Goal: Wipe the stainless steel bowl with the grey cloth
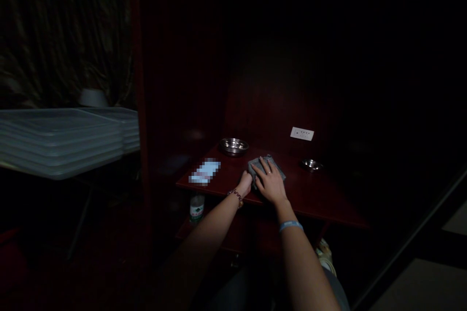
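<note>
A folded grey cloth lies on the dark red shelf top. My right hand rests flat on it with the fingers spread. At the cloth's left edge, my left hand is closed with its fingers curled against the fabric; the fingertips are hidden. A stack of shiny metal dishes stands behind and left of my hands. Farther right is a smaller metal dish.
A blurred-out light-blue item lies at the shelf's left. Below it stands a bottle on the lower shelf. A white socket plate is on the back wall. Stacked translucent lids or trays are at far left, beyond a panel.
</note>
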`<state>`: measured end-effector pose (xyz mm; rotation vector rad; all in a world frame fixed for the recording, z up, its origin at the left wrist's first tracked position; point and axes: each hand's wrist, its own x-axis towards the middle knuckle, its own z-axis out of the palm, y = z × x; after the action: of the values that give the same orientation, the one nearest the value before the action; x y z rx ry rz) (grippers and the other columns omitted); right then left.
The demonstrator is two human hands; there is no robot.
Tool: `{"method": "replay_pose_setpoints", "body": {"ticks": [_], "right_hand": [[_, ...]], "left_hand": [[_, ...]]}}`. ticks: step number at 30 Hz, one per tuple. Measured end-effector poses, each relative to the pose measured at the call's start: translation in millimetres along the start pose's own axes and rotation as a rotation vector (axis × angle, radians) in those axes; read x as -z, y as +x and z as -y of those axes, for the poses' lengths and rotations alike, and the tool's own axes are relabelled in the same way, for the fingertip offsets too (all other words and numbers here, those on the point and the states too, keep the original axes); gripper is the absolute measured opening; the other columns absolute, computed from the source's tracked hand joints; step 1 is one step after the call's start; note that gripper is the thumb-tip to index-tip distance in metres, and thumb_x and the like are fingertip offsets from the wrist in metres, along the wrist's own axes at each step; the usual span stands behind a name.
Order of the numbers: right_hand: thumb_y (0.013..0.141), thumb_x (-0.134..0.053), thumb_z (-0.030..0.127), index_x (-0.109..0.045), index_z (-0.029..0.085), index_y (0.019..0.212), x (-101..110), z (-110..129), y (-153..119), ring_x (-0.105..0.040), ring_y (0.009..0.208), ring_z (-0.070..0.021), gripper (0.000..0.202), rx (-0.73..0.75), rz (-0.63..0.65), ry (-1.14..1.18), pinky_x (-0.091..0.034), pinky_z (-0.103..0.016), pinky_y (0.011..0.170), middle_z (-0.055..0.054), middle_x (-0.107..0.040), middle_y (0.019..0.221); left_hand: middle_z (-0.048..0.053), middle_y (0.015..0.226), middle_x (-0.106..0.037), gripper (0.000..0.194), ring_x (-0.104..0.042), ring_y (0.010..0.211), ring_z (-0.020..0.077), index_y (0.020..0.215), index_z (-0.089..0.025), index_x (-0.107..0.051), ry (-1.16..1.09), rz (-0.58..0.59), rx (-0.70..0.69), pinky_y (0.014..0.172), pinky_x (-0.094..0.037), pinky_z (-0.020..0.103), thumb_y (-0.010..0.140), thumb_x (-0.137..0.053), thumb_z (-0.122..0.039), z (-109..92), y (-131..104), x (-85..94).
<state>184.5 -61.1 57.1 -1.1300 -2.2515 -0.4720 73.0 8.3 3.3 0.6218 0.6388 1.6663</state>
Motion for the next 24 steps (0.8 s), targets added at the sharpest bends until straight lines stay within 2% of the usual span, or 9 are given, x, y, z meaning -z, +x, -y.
{"method": "replay_pose_setpoints", "body": {"ticks": [4, 8, 11, 15, 18, 24], "right_hand": [[0.093, -0.053, 0.030, -0.056, 0.030, 0.141, -3.4, -1.1, 2.3, -0.032, 0.145, -0.0320, 0.049, -0.067, -0.015, 0.013, -0.032, -0.051, 0.116, -0.003, -0.037, 0.158], [0.091, -0.055, 0.030, -0.061, 0.027, 0.136, -8.4, -4.5, 3.8, -0.034, 0.144, -0.0307, 0.046, -0.164, -0.047, 0.032, -0.034, -0.048, 0.116, -0.004, -0.043, 0.154], [0.091, -0.055, 0.032, -0.063, 0.027, 0.133, -11.4, -8.1, 4.2, -0.037, 0.142, -0.0293, 0.043, -0.215, -0.105, 0.051, -0.034, -0.047, 0.116, -0.003, -0.049, 0.150], [0.092, -0.052, 0.037, -0.064, 0.026, 0.130, -10.4, -13.9, 4.9, -0.042, 0.138, -0.0280, 0.041, -0.297, -0.144, 0.077, -0.034, -0.047, 0.115, -0.006, -0.055, 0.144], [0.094, -0.048, 0.039, -0.065, 0.025, 0.129, -6.4, -18.7, 4.9, -0.048, 0.132, -0.0278, 0.041, -0.370, -0.141, 0.100, -0.036, -0.046, 0.113, -0.007, -0.059, 0.139], [0.097, -0.038, 0.048, -0.060, 0.029, 0.135, 1.8, -32.4, -4.6, -0.061, 0.115, -0.0279, 0.047, -0.631, -0.104, 0.244, -0.048, -0.046, 0.099, -0.008, -0.062, 0.130]], "left_hand": [[0.010, 0.085, -0.074, 0.017, -0.069, 0.091, 0.0215, 0.090, -0.014, -0.069, 0.014, 0.026, 0.035, 0.096, -0.049, 0.035, 0.075, -0.064, -0.006, -1.1, -2.4, -0.8], [0.007, 0.074, -0.073, 0.012, -0.070, 0.088, 0.0225, 0.085, -0.018, -0.070, 0.031, 0.080, 0.092, 0.090, -0.052, 0.034, 0.079, -0.064, -0.009, -3.3, -5.0, -3.1], [0.008, 0.071, -0.073, 0.006, -0.070, 0.083, 0.0221, 0.080, -0.016, -0.071, 0.092, 0.143, 0.081, 0.085, -0.052, 0.032, 0.082, -0.066, -0.015, -3.7, -6.3, -2.4], [0.009, 0.070, -0.074, 0.019, -0.070, 0.080, 0.0237, 0.079, -0.014, -0.072, 0.181, 0.248, 0.071, 0.080, -0.053, 0.033, 0.085, -0.069, -0.031, -3.3, -7.9, -0.3], [0.011, 0.074, -0.075, 0.030, -0.070, 0.080, 0.0245, 0.083, -0.012, -0.073, 0.202, 0.310, 0.081, 0.081, -0.052, 0.034, 0.086, -0.067, -0.041, -3.7, -8.7, -0.5], [0.013, 0.079, -0.076, 0.035, -0.071, 0.087, 0.0262, 0.087, -0.011, -0.073, 0.160, 0.275, 0.093, 0.093, -0.049, 0.038, 0.084, -0.069, -0.046, -5.0, -6.7, -0.4]]}}
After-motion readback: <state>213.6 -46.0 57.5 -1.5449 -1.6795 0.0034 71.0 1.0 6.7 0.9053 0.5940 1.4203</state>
